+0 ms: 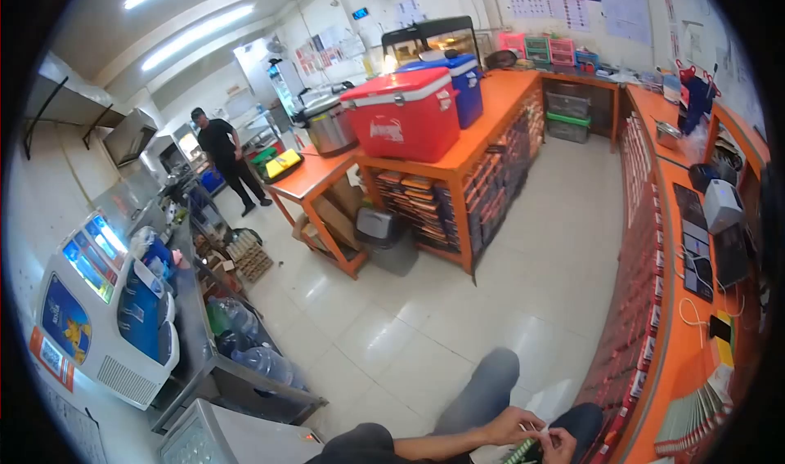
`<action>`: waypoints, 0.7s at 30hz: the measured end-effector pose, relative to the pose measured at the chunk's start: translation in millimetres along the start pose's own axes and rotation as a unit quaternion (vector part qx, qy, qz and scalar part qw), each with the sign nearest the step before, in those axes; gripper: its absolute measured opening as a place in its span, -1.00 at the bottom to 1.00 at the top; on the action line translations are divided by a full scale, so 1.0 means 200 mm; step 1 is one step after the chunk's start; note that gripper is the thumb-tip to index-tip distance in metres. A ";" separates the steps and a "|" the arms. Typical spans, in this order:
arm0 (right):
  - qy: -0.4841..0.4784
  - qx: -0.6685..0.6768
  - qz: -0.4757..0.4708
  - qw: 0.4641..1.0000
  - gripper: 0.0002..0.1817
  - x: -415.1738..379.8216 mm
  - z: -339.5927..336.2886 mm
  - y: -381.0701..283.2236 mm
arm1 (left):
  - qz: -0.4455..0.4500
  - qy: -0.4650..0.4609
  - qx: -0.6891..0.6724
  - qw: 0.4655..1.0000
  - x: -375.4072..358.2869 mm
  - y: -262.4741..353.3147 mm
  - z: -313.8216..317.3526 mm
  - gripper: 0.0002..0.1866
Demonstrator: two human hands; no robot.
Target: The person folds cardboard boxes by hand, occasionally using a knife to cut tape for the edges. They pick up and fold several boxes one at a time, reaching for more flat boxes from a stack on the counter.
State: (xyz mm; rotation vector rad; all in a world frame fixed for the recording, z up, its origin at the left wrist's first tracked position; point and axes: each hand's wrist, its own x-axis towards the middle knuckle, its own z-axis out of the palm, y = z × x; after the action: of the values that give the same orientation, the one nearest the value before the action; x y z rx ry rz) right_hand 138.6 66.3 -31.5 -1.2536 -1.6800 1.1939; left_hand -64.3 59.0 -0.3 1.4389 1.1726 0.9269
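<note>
Both hands were seen at 6 o'clock: left hand [513, 425] and right hand [561, 445] together, pinched on a small striped item [523, 451].

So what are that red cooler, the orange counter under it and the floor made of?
Red cooler: looks like moulded plastic, slightly glossy, with a white lid rim. Orange counter: probably painted or laminated wood, with a flat, even colour. Floor: pale glazed tiles, judging by the grout lines and light reflections.
</note>
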 end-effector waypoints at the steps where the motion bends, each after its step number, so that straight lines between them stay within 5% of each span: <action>1: -0.001 -0.006 0.006 1.000 -0.82 -0.02 -0.03 -0.01 | -0.002 -0.002 -0.008 1.000 -0.01 0.00 0.02 -0.73; 7: -0.029 -0.001 0.072 0.997 -0.71 -0.02 0.00 0.09 | 0.020 -0.084 -0.045 0.995 0.03 0.02 -0.04 -0.76; 12: -0.060 0.119 0.200 0.971 -0.66 -0.02 -0.06 -0.41 | -0.003 -0.112 -0.094 0.989 0.01 0.03 -0.04 -0.79; 15: -0.074 0.146 0.249 0.955 -0.70 -0.04 -0.05 -0.35 | -0.006 -0.133 -0.090 0.987 0.00 0.02 -0.05 -0.80; 18: -0.055 0.278 0.143 0.948 -0.85 -0.08 0.01 -0.02 | 0.019 -0.139 -0.088 0.986 0.00 -0.02 -0.05 -0.81; 21: -0.078 0.372 0.165 0.910 -0.88 -0.09 -0.02 -0.05 | -0.013 -0.154 -0.129 0.979 0.00 0.06 -0.05 -0.83</action>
State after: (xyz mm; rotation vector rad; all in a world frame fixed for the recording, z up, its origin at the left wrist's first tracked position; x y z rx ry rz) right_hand 144.1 48.1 -21.1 -0.9712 -0.9402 1.9416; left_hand -71.0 60.3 14.0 1.2969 0.8075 0.7729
